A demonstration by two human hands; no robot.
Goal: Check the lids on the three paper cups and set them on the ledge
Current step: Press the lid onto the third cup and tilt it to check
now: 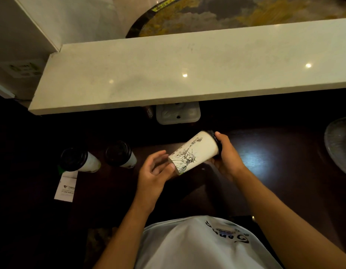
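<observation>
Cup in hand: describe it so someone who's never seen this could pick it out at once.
Below the long white ledge, over the dark counter, both hands meet at a tilted paper cup. The right hand grips its black lid end; the left hand cradles the base. Unlike the two upright cups to the left, it lies nearly sideways and shows a Statue of Liberty drawing.

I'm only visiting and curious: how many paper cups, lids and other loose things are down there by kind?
Paper cups: 3, one printed cup held sideways, two standing
Black lids: 3
Paper slip: 1
Glass dish: 1
Total: 8
</observation>
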